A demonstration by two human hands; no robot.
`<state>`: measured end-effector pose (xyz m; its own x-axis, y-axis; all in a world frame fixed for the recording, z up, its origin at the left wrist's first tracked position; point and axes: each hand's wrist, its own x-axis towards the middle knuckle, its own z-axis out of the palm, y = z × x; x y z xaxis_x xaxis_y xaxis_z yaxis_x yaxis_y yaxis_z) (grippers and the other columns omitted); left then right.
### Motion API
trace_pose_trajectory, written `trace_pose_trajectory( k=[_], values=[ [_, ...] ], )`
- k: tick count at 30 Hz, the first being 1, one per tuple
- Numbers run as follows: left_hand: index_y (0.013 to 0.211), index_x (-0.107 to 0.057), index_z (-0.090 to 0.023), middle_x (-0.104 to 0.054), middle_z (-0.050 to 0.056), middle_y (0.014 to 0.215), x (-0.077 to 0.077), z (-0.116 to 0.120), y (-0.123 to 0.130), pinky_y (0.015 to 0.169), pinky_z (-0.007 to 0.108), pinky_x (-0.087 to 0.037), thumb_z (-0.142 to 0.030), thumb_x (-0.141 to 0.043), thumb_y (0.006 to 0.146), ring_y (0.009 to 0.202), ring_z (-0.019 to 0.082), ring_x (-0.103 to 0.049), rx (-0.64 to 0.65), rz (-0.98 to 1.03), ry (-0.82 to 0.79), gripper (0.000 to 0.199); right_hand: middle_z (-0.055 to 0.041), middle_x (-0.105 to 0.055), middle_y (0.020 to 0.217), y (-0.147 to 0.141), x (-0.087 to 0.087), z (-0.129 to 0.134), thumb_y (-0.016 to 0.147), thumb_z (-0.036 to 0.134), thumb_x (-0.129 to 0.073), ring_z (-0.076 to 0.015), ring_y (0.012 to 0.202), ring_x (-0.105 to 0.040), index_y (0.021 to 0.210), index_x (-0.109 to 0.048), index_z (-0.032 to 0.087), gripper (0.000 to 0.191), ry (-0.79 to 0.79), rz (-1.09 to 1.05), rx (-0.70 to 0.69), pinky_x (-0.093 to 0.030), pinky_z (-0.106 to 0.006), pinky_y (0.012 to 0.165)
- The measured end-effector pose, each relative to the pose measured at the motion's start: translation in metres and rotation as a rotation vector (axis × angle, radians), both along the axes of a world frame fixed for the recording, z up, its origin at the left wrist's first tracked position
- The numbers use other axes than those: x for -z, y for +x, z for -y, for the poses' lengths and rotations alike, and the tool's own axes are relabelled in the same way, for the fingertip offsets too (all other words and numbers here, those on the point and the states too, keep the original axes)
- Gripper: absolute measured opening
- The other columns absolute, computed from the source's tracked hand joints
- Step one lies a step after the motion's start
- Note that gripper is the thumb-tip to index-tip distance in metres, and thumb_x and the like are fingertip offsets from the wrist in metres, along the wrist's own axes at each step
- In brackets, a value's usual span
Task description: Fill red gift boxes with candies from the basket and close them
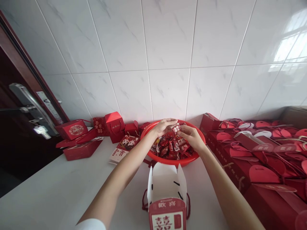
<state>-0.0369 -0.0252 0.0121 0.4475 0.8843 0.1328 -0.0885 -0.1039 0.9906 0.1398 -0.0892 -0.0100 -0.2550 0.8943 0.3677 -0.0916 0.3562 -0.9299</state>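
Note:
Over a red plastic basin (144,134) filled with wrapped candies (168,150), my two hands meet at a small red-and-white wrapped candy (176,128). My left hand (165,126) curls around its left and upper side. From the right, the fingers of my right hand (190,135) pinch its edge; the fingertips partly cover it. Nearer to me stands an open gift box (165,182), white inside, with a red printed front and dark red cord handles. Its flaps are up and a few dark marks or slots show on the inside walls.
Red boxes (81,150) and a red gift bag (114,126) stand left along the tiled wall. A printed card (122,148) lies by the basin. Many red handled boxes (254,166) crowd the right side. A door handle (31,102) with keys is far left.

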Motion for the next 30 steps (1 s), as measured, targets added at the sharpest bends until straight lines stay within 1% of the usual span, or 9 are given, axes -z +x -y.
trace_pose_trajectory(
  k=[5,8,11,14,16,19,23,27,30],
  values=[
    [0.086,-0.075,-0.013,-0.075,0.009,0.084,0.0,0.004,0.006,0.07,0.029,-0.051,-0.03,-0.086,0.071,0.072,0.016,-0.065,-0.011,-0.046,0.0,0.026,-0.0022,-0.072,0.079,0.002,-0.001,0.001,0.068,0.049,-0.081,-0.0189,0.073,-0.065,0.081,-0.072,0.02,0.033,-0.013,-0.033,0.018,-0.052,-0.03,0.069],
    [0.081,-0.076,-0.014,-0.076,0.007,0.085,-0.001,0.006,0.007,0.071,0.028,-0.05,-0.03,-0.085,0.07,0.073,0.015,-0.064,-0.047,-0.123,0.062,0.021,-0.0031,-0.073,0.08,0.001,0.0,0.0,0.065,0.049,-0.083,-0.0196,0.074,-0.066,0.08,-0.072,0.02,0.035,-0.029,-0.047,0.046,-0.053,-0.031,0.07],
    [0.081,-0.076,-0.014,-0.075,0.006,0.084,0.001,0.006,0.006,0.071,0.027,-0.048,-0.032,-0.081,0.072,0.073,0.014,-0.062,-0.049,-0.182,0.111,0.021,-0.0031,-0.073,0.075,0.001,0.001,-0.002,0.061,0.049,-0.086,-0.0197,0.07,-0.067,0.077,-0.069,0.02,0.038,-0.067,-0.072,0.123,-0.053,-0.032,0.067],
    [0.077,-0.076,-0.014,-0.072,0.004,0.074,0.007,0.004,0.007,0.069,0.027,-0.046,-0.033,-0.076,0.075,0.067,0.014,-0.059,-0.055,-0.213,0.129,0.019,-0.0023,-0.073,0.073,0.002,0.001,-0.002,0.056,0.049,-0.088,-0.0206,0.067,-0.068,0.086,-0.066,0.021,0.047,-0.123,-0.136,0.189,-0.053,-0.033,0.064],
    [0.074,-0.075,-0.014,-0.069,0.002,0.069,0.01,0.002,0.009,0.066,0.027,-0.044,-0.031,-0.074,0.075,0.064,0.014,-0.057,-0.068,-0.242,0.15,0.017,-0.0026,-0.074,0.074,0.002,0.001,-0.003,0.055,0.051,-0.088,-0.0215,0.067,-0.068,0.094,-0.067,0.021,0.053,-0.149,-0.154,0.178,-0.054,-0.034,0.064],
    [0.071,-0.074,-0.015,-0.067,-0.001,0.065,0.013,0.001,0.011,0.065,0.027,-0.042,-0.03,-0.072,0.074,0.063,0.014,-0.055,-0.097,-0.276,0.191,0.015,-0.0031,-0.074,0.076,0.003,0.001,-0.004,0.057,0.053,-0.086,-0.0218,0.069,-0.068,0.091,-0.069,0.021,0.05,-0.125,-0.141,0.176,-0.053,-0.034,0.067],
    [0.059,-0.067,-0.017,-0.063,-0.001,0.06,0.012,-0.003,0.01,0.068,0.028,-0.043,-0.035,-0.073,0.074,0.067,0.017,-0.056,-0.209,-0.286,0.252,0.024,-0.0025,-0.07,0.076,0.004,0.004,-0.007,0.055,0.05,-0.087,-0.0198,0.069,-0.065,0.082,-0.067,0.021,0.044,-0.105,-0.162,0.239,-0.052,-0.033,0.066],
    [0.067,-0.068,-0.019,-0.069,0.004,0.075,0.013,-0.018,-0.004,0.076,0.03,-0.045,-0.038,-0.063,0.082,0.079,0.021,-0.062,-0.405,-0.28,0.26,0.025,0.0,-0.066,0.073,0.006,0.006,-0.011,0.051,0.046,-0.089,-0.0178,0.066,-0.062,0.077,-0.06,0.022,0.045,-0.139,-0.262,0.336,-0.051,-0.032,0.063],
    [0.066,-0.067,-0.02,-0.07,0.004,0.076,0.022,-0.032,-0.019,0.076,0.03,-0.043,-0.033,-0.067,0.079,0.085,0.022,-0.063,-0.516,-0.337,0.215,0.018,0.0009,-0.066,0.073,0.006,0.007,-0.012,0.054,0.046,-0.088,-0.0182,0.067,-0.063,0.075,-0.054,0.023,0.046,-0.13,-0.351,0.35,-0.053,-0.033,0.063]
  ],
)
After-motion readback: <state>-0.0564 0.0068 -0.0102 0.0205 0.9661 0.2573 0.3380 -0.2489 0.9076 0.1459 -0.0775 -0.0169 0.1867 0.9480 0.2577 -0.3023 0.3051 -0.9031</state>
